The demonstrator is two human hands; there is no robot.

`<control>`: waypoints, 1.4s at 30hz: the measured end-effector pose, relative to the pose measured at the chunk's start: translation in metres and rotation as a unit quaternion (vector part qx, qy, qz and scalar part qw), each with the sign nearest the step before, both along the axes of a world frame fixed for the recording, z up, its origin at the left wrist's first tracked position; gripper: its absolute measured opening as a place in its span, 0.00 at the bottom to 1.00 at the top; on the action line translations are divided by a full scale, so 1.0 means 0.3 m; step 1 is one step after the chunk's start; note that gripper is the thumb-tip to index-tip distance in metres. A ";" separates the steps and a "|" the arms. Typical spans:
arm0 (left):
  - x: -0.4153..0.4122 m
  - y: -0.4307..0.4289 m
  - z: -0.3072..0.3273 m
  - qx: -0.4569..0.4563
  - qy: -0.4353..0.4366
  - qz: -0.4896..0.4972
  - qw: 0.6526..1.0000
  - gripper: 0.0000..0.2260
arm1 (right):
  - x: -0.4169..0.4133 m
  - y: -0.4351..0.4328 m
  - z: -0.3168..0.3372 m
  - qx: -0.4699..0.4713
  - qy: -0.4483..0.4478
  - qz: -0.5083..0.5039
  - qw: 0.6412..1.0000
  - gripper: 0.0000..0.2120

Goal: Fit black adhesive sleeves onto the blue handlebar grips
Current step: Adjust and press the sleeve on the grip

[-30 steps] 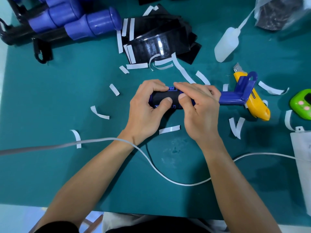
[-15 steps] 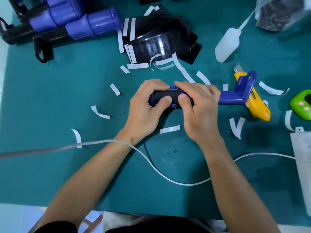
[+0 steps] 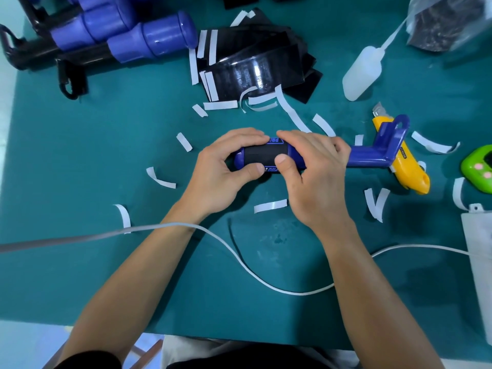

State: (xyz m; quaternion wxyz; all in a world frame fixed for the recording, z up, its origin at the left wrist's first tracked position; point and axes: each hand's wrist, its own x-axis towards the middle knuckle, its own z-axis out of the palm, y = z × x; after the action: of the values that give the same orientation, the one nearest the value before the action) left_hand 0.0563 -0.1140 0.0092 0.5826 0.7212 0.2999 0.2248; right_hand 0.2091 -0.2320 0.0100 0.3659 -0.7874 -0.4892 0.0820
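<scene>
As you read from left to right, you meet two containers, both toward the far right of the counter (image 3: 80,155). The first is a translucent squeeze bottle (image 3: 363,73), lying tilted with its nozzle toward the far corner; its contents cannot be made out. The second, at that corner, is a clear plastic bag (image 3: 447,25) holding dark material too blurred to identify.

Compared with one second earlier, your left thumb (image 3: 253,170) has slid off the face of the black sleeve (image 3: 266,155) to its near edge, so more of the sleeve shows. Your right thumb (image 3: 282,159) presses the sleeve's right end much as before. Bottle, bag and yellow utility knife (image 3: 407,166) lie unchanged.

Left grip (image 3: 221,169): closed around the left end of the blue handle (image 3: 367,157), fingers curled over the far side, thumb on the near side. Right grip (image 3: 316,177): closed around the handle just right of the sleeve, fingers curled over the top.

The handle lies crosswise at the counter's centre with the sleeve wrapped around its barrel. Its bracket end points right and overlaps the knife. White backing strips (image 3: 270,206) lie scattered around it.
</scene>
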 end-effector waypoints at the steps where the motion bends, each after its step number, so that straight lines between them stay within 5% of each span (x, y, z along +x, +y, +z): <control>1: 0.001 -0.004 0.001 -0.005 -0.002 0.005 1.000 0.19 | 0.000 0.000 0.000 0.000 0.000 0.000 1.000 0.15; 21: 0.042 -0.071 -0.017 0.040 0.020 0.090 0.995 0.15 | -0.003 0.001 0.003 0.015 -0.010 -0.003 1.000 0.13; 42: -0.003 -0.001 0.013 -0.048 0.011 0.014 0.999 0.16 | -0.003 -0.002 -0.001 0.015 0.012 -0.003 1.000 0.14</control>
State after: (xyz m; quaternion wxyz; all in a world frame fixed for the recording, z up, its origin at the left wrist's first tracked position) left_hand 0.0553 -0.1143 0.0131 0.6098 0.6908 0.3267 0.2102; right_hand 0.2081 -0.2328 0.0098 0.3837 -0.7825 -0.4833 0.0829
